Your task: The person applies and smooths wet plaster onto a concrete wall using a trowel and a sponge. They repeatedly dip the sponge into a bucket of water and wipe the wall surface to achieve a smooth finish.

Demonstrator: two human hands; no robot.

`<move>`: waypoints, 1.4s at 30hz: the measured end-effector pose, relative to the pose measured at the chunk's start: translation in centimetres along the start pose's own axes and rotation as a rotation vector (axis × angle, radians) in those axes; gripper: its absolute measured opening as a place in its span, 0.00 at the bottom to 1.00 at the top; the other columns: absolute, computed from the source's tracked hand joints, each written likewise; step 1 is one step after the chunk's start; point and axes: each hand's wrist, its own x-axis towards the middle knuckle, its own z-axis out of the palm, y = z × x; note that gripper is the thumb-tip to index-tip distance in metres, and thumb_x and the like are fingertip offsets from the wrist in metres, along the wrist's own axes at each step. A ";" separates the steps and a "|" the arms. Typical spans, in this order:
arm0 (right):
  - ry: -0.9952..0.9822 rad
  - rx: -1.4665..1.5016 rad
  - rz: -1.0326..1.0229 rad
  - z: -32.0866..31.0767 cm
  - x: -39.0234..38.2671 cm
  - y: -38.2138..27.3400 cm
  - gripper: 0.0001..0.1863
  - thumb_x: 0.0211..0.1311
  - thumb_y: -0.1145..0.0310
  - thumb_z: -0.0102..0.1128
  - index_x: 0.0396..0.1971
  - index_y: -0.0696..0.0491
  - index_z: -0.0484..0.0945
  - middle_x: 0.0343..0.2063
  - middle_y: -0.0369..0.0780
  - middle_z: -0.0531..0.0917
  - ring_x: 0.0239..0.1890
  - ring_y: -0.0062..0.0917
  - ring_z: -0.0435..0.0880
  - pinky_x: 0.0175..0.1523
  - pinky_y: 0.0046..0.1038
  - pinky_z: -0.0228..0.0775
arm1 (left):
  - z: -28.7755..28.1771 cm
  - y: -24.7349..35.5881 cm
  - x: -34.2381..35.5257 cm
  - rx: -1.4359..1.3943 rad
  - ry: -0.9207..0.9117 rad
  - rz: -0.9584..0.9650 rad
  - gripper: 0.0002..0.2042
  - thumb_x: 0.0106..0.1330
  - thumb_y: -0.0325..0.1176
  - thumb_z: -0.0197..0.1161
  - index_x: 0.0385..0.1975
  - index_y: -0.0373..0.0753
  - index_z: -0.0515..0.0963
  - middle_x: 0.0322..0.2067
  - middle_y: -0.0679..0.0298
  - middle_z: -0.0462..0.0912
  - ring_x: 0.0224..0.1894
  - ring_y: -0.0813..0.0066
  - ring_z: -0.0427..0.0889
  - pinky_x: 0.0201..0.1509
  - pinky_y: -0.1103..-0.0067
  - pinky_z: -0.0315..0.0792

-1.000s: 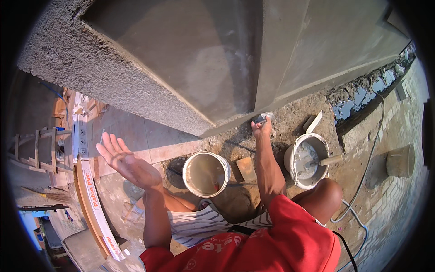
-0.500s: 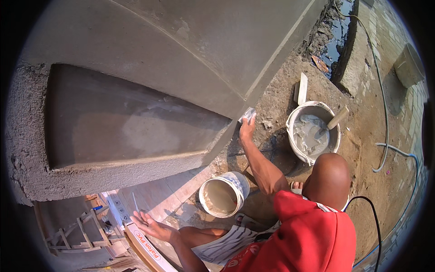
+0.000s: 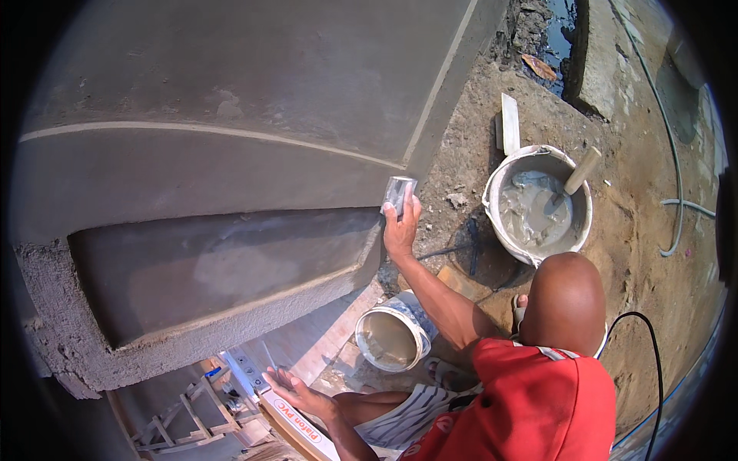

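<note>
Fingers of the right hand point(image 3: 401, 230) are clamped around a shiny tool point(image 3: 399, 190), which sits at the right-hand corner of the grey wall point(image 3: 192, 169), by the right end of its sunken panel point(image 3: 246, 261). Glare makes the tool's exact shape hard to read, and whether its whole face touches the wall I cannot tell. The left hand point(image 3: 298, 393) is well apart from it, palm up, fingers loosely curled around nothing visible, near a long box point(image 3: 297, 421). If the tool tilts, its edge could score or chip that corner; a wet or slack hold could drop it onto the dirt point(image 3: 461, 180). The right forearm point(image 3: 442, 296) passes close by the water bucket point(image 3: 422, 346), so a low elbow might knock it. The right knee point(image 3: 565, 296) is just beside the paste bucket point(image 3: 586, 223); a careless shift there could tip it or jolt the trowel point(image 3: 582, 170) leaning inside, spilling grey paste point(image 3: 530, 215).
</note>
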 end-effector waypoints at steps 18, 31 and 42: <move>0.126 0.025 0.450 0.2 6.2 2.5 0.35 0.64 0.61 0.54 0.70 0.47 0.54 0.57 0.54 0.63 0.59 0.44 0.66 0.63 0.37 0.58 | 3.3 2.9 -2.0 0.097 -0.251 0.014 0.35 0.65 0.43 0.55 0.68 0.33 0.52 0.65 0.49 0.57 0.67 0.54 0.58 0.70 0.63 0.51; 0.163 0.043 0.352 1.3 4.6 0.2 0.33 0.65 0.61 0.51 0.69 0.48 0.55 0.54 0.54 0.62 0.54 0.43 0.68 0.62 0.36 0.59 | 2.9 0.6 -4.9 0.065 -0.367 -0.170 0.38 0.63 0.41 0.58 0.68 0.31 0.49 0.68 0.49 0.52 0.70 0.55 0.52 0.72 0.64 0.45; 0.098 0.001 0.031 0.6 3.0 -1.1 0.33 0.63 0.64 0.56 0.68 0.45 0.59 0.59 0.57 0.58 0.62 0.47 0.62 0.67 0.38 0.52 | 2.7 -1.0 -6.2 0.014 -0.420 -0.123 0.36 0.64 0.39 0.58 0.67 0.31 0.51 0.67 0.50 0.53 0.70 0.54 0.53 0.72 0.63 0.47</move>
